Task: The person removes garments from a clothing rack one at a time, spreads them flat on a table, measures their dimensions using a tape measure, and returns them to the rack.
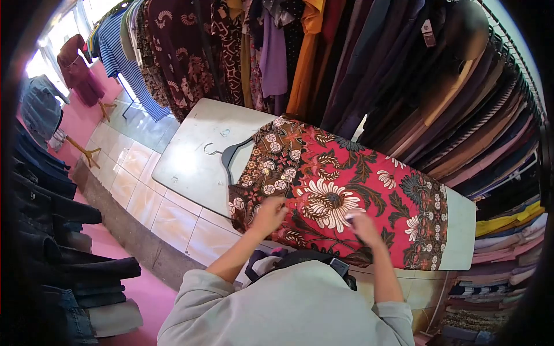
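Note:
A red batik cloth (398, 202) with white flowers and dark leaves lies spread over a white table (187, 138). Its left end is a brown patterned part (271, 153), where a black clothes hanger (229, 158) lies at the edge, its metal hook on the bare tabletop. My left hand (271, 216) is over the near left of the cloth, fingers bent and smeared by motion; whether it touches the fabric I cannot tell. My right hand (363, 228) hovers by the big white flower, blurred and closed, with something small and dark at its fingers.
Racks of hanging clothes (271, 57) stand along the table's far side, with more garments (496, 109) to the right. Folded clothes (508, 254) are stacked at the lower right. Dark trousers (63, 230) hang at left, near dressed mannequin stands (83, 150) on the tiled floor (138, 161).

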A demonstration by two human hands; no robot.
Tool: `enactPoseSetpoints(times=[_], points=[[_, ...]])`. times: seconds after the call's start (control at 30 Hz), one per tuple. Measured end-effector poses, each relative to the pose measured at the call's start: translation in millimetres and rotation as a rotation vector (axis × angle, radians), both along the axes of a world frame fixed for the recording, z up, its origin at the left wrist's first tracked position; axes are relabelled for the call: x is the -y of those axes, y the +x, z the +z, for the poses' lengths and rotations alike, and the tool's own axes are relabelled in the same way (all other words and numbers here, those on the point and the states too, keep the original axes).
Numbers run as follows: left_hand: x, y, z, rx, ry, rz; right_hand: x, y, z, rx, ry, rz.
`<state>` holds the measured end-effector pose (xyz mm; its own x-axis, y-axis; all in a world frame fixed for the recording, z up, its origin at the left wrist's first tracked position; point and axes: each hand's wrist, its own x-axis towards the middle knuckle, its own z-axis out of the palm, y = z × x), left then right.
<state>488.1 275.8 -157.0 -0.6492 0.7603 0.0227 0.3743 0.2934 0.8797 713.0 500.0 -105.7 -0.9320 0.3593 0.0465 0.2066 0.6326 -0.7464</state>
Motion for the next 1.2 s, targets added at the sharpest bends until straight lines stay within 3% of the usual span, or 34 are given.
enactPoseSetpoints(times=[0.07,0.2,0.27,0.33,0.53,0.63,0.7,0.73,0.8,0.87,1.2], points=[[-15,26,11,0.126,0.080,-0.133,40,-43,-3,0.178,-0.427,-0.032],[-24,46,12,0.318,-0.065,-0.146,59,-79,-38,0.122,-0.325,0.166],[-23,48,-17,0.673,0.030,0.104,62,-85,-41,0.119,-0.297,0.184],[-18,47,-16,0.718,0.030,0.140,66,-90,-34,0.142,-0.266,0.214],[-8,34,-10,0.319,-0.008,0.146,53,-85,-40,0.082,-0.227,0.269],[16,-5,-9,0.046,-0.148,0.373,13,-63,-37,0.185,-0.432,0.246],[39,-35,-13,-0.047,-0.151,0.582,-7,-37,-26,0.298,-0.496,0.000],[49,-49,-21,-0.116,-0.109,0.681,-25,-19,-41,0.264,-0.368,-0.024],[63,-69,-12,-0.084,-0.285,0.841,-40,-1,-52,0.232,-0.243,-0.052],[68,-83,-15,-0.074,-0.329,0.846,-41,8,-37,0.222,-0.094,-0.144],[55,-97,-6,-0.034,-0.399,0.899,-29,10,-50,0.220,-0.012,-0.182]])
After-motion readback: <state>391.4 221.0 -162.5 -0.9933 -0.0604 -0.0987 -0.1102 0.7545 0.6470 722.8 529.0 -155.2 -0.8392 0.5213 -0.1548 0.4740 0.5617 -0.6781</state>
